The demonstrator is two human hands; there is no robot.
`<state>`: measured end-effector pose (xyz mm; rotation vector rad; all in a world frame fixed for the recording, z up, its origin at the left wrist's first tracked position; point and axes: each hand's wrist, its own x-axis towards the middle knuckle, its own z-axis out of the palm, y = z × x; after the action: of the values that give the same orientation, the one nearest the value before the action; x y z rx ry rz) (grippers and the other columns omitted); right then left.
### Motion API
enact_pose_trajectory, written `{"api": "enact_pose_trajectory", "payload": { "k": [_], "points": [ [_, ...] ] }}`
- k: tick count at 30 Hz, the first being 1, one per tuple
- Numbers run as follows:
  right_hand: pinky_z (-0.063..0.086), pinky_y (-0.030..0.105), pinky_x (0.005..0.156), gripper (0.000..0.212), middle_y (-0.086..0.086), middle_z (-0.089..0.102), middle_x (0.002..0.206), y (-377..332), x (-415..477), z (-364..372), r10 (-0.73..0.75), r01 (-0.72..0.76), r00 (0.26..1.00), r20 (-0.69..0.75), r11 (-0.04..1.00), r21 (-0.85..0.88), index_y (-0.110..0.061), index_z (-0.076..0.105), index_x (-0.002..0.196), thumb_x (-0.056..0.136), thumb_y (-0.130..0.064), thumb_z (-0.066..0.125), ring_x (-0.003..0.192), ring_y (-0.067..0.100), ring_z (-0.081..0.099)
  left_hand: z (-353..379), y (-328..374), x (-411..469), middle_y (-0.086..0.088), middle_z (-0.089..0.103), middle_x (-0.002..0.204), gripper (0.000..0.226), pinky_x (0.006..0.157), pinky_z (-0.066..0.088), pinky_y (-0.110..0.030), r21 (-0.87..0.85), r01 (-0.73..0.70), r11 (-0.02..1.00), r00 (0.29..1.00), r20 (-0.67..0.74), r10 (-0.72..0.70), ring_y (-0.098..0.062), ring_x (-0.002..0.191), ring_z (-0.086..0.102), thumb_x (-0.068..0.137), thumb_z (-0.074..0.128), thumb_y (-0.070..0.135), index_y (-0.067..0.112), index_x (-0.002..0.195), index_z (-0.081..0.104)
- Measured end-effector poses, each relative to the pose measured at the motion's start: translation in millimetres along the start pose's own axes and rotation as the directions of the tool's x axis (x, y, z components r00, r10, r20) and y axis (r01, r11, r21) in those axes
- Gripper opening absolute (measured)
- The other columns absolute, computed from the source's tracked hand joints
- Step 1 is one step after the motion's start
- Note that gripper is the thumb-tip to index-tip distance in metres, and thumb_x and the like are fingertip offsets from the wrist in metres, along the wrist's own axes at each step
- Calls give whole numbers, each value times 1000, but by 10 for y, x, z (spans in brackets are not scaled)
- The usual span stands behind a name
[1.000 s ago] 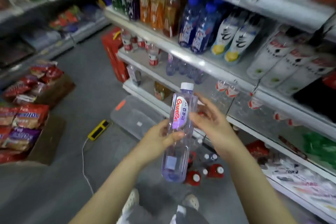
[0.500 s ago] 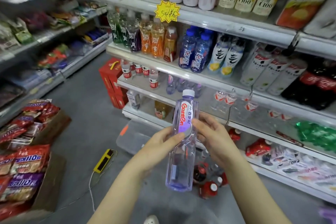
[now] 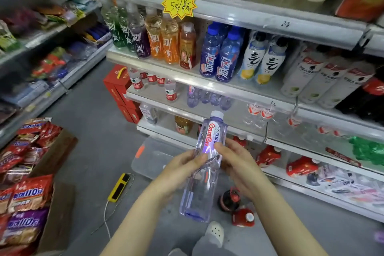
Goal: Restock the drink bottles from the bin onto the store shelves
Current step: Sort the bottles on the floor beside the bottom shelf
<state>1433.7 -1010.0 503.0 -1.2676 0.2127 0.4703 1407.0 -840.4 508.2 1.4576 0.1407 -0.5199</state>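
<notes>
A clear, purple-tinted water bottle (image 3: 204, 164) with a white cap and a red-lettered label is tilted in front of me, cap toward the shelves. My left hand (image 3: 182, 167) grips its middle from the left and my right hand (image 3: 234, 160) grips it from the right. Behind them run the store shelves (image 3: 220, 87), where several like purple-tinted bottles (image 3: 207, 97) stand on the second-lowest level. A clear plastic bin lid or bin (image 3: 153, 158) lies on the floor under the shelf. Red-capped bottles (image 3: 242, 216) lie on the floor near my feet.
Sports drinks and blue bottles (image 3: 220, 56) fill the shelf above. Red cartons (image 3: 120, 89) stand at the shelf's end. A cardboard box of snack packs (image 3: 27, 191) sits at the left. A yellow device with a white cable (image 3: 119, 188) lies on the grey floor.
My view has tilted upward and nearer to the shelves, showing the upper rows. Both hands keep their hold on the bottle, which now leans slightly more to the right.
</notes>
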Motion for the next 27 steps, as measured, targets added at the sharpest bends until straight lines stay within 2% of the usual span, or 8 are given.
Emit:
{"api": "enact_pose_trajectory", "payload": {
  "k": [3,7,12,15,18,21,24,27],
  "points": [
    [49,49,97,56,18,73,108,15,243,0,35,-35,999,8,999,-24,-4,60,125,76,-30,69,92,29,69,-141,-35,215,0,72,115,36,97,51,-36,-6,31,1000,999,19,-31,-18,111,66,91,62,37,20,122,66],
    [49,50,100,59,16,72,112,42,528,92,57,-58,998,-13,997,-49,-9,58,128,75,-30,73,102,33,68,-374,-11,409,20,74,93,20,68,48,-5,7,64,998,997,41,-65,6,89,67,94,59,28,26,112,66],
    [54,36,85,36,10,74,109,75,840,426,36,-48,991,-127,994,-97,-11,64,121,88,-25,68,102,28,70,-806,31,669,23,73,86,11,62,44,-2,20,111,994,990,91,-112,11,81,66,94,58,31,31,102,66],
    [52,34,84,35,9,75,106,201,1142,565,19,-41,977,-212,994,-103,-11,67,119,88,-27,68,102,28,70,-1051,-49,904,15,75,85,21,64,50,-10,13,122,992,991,44,-123,5,76,69,88,64,40,26,104,65],
    [50,45,99,42,8,75,107,445,1591,569,2,-33,973,-231,991,-131,-13,68,118,82,-36,71,103,27,70,-1258,-308,1295,7,74,100,51,78,54,-32,42,126,991,992,-5,-125,-10,89,71,76,65,59,27,114,60],
    [47,45,101,42,5,75,106,797,2188,403,-53,18,972,-229,988,-151,-17,70,115,80,-40,71,103,23,71,-1430,-711,1886,14,74,92,35,89,54,-39,71,84,994,996,-17,-83,-5,85,71,84,65,53,31,111,61],
    [54,32,79,46,7,77,94,1174,2810,158,-139,107,961,-239,984,-142,-13,70,109,72,-40,71,87,21,73,-1581,-1195,2583,8,74,98,30,87,56,-32,94,-12,995,1000,-21,14,-10,94,70,87,65,46,29,111,64],
    [55,24,60,38,6,76,86,1458,3359,-119,-239,214,936,-257,969,-122,-10,70,105,73,-31,72,73,18,72,-1746,-1636,3305,12,73,105,42,89,52,-27,166,-157,974,988,42,152,-4,100,68,84,58,55,30,116,66]
  ]
}}
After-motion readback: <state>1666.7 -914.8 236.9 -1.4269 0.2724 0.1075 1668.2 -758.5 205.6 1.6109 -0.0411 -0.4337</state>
